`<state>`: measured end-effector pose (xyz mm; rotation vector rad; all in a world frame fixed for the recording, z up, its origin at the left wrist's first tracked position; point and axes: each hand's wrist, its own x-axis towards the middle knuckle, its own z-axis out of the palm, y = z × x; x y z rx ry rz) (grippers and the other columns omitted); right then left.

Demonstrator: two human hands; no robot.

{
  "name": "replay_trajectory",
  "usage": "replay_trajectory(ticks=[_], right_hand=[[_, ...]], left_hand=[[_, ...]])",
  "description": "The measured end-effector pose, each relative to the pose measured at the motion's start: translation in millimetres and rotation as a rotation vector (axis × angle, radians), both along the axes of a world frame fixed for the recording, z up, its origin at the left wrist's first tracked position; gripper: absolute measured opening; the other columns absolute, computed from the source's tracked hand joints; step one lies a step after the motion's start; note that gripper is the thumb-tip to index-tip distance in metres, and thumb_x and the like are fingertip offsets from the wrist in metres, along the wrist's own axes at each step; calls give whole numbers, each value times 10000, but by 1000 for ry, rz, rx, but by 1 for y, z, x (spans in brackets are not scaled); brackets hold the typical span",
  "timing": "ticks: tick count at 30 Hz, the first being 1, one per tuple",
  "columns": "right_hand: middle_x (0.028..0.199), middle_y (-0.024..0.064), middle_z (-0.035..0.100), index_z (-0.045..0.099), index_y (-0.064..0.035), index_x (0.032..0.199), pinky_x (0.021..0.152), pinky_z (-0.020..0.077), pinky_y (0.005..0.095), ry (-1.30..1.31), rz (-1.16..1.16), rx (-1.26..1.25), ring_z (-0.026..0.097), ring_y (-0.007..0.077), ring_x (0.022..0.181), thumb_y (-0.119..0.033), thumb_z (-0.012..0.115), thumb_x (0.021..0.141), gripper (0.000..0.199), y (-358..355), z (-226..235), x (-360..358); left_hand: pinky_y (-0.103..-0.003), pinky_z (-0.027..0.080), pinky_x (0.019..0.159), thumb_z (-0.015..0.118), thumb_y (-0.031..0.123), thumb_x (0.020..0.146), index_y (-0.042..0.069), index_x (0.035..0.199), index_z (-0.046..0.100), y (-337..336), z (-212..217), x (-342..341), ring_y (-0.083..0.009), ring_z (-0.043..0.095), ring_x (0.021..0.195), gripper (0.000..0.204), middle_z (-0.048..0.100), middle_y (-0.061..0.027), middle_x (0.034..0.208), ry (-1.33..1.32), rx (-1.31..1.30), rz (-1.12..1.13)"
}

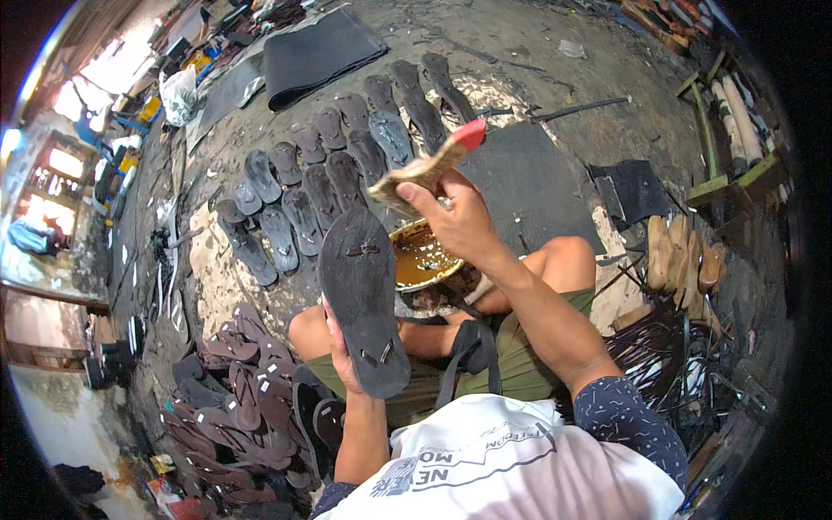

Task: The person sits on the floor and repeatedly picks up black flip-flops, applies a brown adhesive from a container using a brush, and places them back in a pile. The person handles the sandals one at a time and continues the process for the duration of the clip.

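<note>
The white shirt (511, 468) is closest to the camera, low in the picture, and both arms reach up from it. Take the sole (362, 299) as the marker for everything else.

The left hand (340, 347) grips the sole from its left side, near the bottom end. The fingers are closed around the edge, and the thumb side sits under it. The sole is dark, long and flat. Its long line runs from the bottom end, down by the hand, up and a little left to the top end. The flat face points at the camera. Small strap ends poke through it near the top and near the bottom.

The right hand (459, 217) is up and to the right of the sole, near its top end. It is closed tight around a brush (429, 165) with a red tip. The brush slants up and to the right, away from the sole. Its bristle end sits just above the sole's top end. I cannot tell if they touch.

Just to the right of the sole, between it and the right wrist, sits a bowl (425, 256) of brown glue. It rests by the bare knees (563, 260).

So the right hand and brush are nearer the top of the sole, and the left hand is at the bottom.

Above the sole, rows of soles (329, 165) lie on the ground. Below and left of it is a pile of brown straps (234, 390).
</note>
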<state>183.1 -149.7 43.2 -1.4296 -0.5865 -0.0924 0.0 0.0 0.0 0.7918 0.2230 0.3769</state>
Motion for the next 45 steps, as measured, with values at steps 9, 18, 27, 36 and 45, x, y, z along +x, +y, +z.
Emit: replay_trajectory(ticks=[9, 18, 27, 36, 45], right_hand=[[1103, 154, 657, 661, -43, 1137, 915, 485, 438, -165, 147, -129, 623, 340, 1035, -171, 712, 921, 257, 13, -28, -97], [1082, 117, 670, 678, -83, 1127, 876, 501, 418, -404, 145, -140, 637, 329, 999, -182, 740, 899, 257, 12, -16, -82], [1039, 147, 657, 677, -37, 1106, 887, 496, 417, -259, 347, -26, 635, 323, 978, -100, 769, 865, 265, 31, -37, -80], [1092, 46, 648, 620, 1, 1145, 909, 470, 288, 345, -166, -62, 586, 115, 1002, -137, 682, 971, 230, -72, -12, -64], [1179, 80, 634, 607, 15, 1215, 958, 455, 319, 613, -459, -622, 578, 163, 1057, -223, 687, 978, 346, -63, -21, -51]], left_hand=[[-471, 584, 854, 392, 583, 1034, 52, 1421, 501, 4, 14, 52, -324, 667, 1041, 665, 634, -209, 1265, 15, -234, 132], [-464, 529, 996, 399, 478, 1075, 255, 1541, 377, 8, 0, 73, -291, 610, 1177, 517, 547, -77, 1416, -45, -253, -9], [-465, 594, 877, 527, 527, 1010, 143, 1315, 611, 51, -48, 88, -300, 697, 988, 497, 681, -147, 1230, -8, -438, -181], [-483, 570, 900, 511, 527, 1007, 126, 1333, 569, 209, -95, 274, -321, 647, 1079, 520, 632, -146, 1279, -43, -335, 3], [-278, 519, 751, 606, 433, 996, 49, 1199, 663, 256, -113, 222, -149, 668, 998, 438, 696, -90, 1204, 364, 236, 56]])
